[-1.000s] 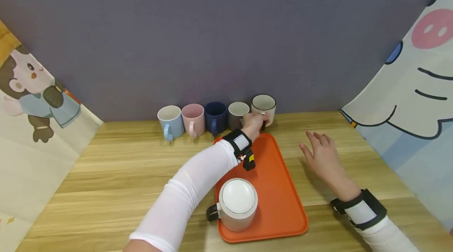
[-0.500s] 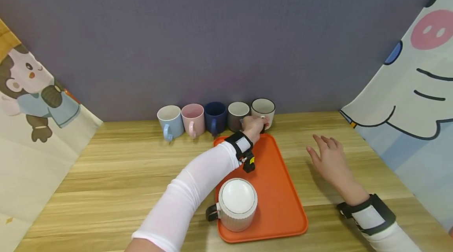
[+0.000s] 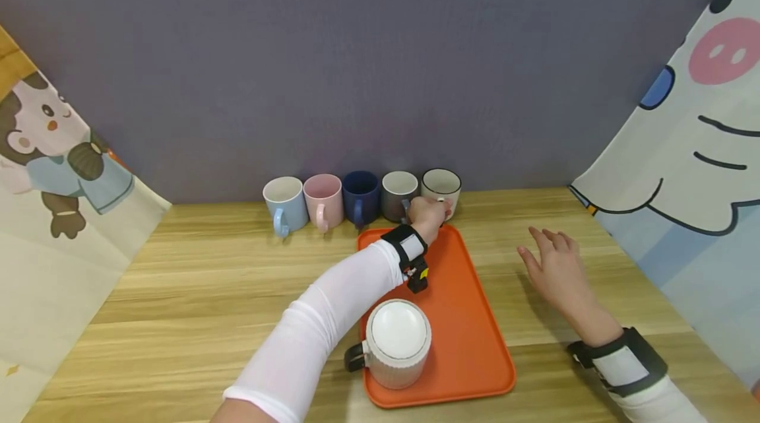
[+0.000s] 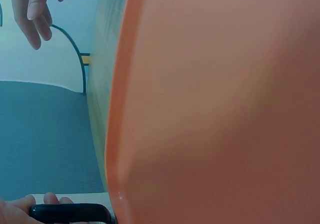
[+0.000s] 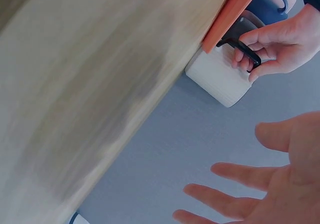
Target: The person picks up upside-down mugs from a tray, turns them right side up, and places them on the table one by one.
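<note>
My left hand (image 3: 427, 213) grips the black handle (image 5: 245, 50) of a white mug (image 3: 454, 197) with a dark rim, upright at the right end of a row of mugs. In the left wrist view, fingers show around that handle at the bottom left. Left of it in the row stand a dark grey mug (image 3: 394, 204) with a white inside, a navy mug (image 3: 361, 197), a pink mug (image 3: 324, 199) and a light blue mug (image 3: 287, 200). My right hand (image 3: 561, 272) hovers over the table to the right, fingers spread, holding nothing.
An orange tray (image 3: 469, 344) lies in front of the row. On its near left corner sits a white ribbed container (image 3: 399, 347) with a pale top, its black handle (image 3: 355, 357) jutting past the tray edge. A grey wall (image 3: 380, 66) rises behind the wooden table (image 3: 196, 291).
The white mug has come down a little in my left hand, level with the row. My right hand has drifted slightly right and toward me.
</note>
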`<action>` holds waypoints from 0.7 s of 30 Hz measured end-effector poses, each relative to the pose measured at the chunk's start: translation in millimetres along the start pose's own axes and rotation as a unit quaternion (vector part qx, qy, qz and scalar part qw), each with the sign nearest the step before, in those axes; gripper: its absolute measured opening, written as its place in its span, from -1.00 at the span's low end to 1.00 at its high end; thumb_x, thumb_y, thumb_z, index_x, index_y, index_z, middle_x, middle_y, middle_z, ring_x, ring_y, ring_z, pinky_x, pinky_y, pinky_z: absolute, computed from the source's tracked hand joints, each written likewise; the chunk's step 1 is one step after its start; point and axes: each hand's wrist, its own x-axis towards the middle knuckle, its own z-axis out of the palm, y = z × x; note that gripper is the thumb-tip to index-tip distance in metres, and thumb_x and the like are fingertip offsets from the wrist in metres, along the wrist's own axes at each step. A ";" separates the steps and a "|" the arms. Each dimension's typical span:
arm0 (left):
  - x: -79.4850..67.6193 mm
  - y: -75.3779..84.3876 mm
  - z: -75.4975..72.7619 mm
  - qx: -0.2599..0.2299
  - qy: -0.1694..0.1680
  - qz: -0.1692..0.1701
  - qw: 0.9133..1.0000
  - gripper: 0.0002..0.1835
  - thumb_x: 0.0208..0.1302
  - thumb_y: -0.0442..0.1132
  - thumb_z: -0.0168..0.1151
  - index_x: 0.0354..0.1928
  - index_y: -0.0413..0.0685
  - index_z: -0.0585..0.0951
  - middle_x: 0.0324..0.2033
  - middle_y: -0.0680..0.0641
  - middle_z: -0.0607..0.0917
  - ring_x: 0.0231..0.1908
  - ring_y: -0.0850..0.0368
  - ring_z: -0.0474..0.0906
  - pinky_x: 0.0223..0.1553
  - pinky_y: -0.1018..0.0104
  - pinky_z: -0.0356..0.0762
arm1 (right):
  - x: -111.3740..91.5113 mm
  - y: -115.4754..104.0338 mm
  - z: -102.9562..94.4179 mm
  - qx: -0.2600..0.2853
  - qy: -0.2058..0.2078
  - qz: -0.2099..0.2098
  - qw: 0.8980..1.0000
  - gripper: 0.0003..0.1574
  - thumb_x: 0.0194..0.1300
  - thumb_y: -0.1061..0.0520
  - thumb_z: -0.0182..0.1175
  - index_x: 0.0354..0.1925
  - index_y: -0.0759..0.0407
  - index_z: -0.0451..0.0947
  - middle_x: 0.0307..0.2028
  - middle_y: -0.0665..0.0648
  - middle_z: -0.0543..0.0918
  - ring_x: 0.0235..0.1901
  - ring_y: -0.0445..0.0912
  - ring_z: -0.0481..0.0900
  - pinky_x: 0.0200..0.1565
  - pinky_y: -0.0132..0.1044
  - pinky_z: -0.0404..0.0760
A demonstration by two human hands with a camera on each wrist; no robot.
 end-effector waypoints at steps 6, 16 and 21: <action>-2.4 0.3 0.6 0.051 0.020 0.017 0.998 -0.80 0.06 -0.25 0.42 -0.62 -0.17 0.67 -0.56 -0.09 0.71 -0.46 0.05 0.61 -0.56 0.43 0.35 | -0.7 6.2 -1.7 -0.002 -0.009 0.012 1.000 -0.44 0.17 0.24 0.26 0.07 0.56 0.41 -0.09 0.66 0.48 -0.06 0.47 0.40 0.09 0.28 0.22; -6.3 -2.8 4.3 0.090 0.042 0.050 0.994 -0.57 0.11 -0.17 0.38 -0.82 0.00 0.43 -0.69 0.07 0.46 -0.55 0.12 0.37 -0.47 0.35 0.34 | -2.3 18.3 -6.3 -0.011 -0.023 0.037 0.999 -0.45 0.21 0.22 0.22 0.08 0.57 0.39 -0.08 0.69 0.45 -0.04 0.48 0.38 0.08 0.30 0.21; -4.7 -7.2 2.2 0.089 0.014 0.055 0.994 -0.50 0.20 -0.13 0.31 -0.83 0.02 0.35 -0.73 0.08 0.39 -0.58 0.13 0.32 -0.50 0.36 0.29 | -2.3 21.5 -6.3 -0.023 -0.011 0.029 0.999 -0.46 0.20 0.23 0.23 0.06 0.58 0.40 -0.10 0.67 0.48 -0.07 0.47 0.40 0.07 0.30 0.23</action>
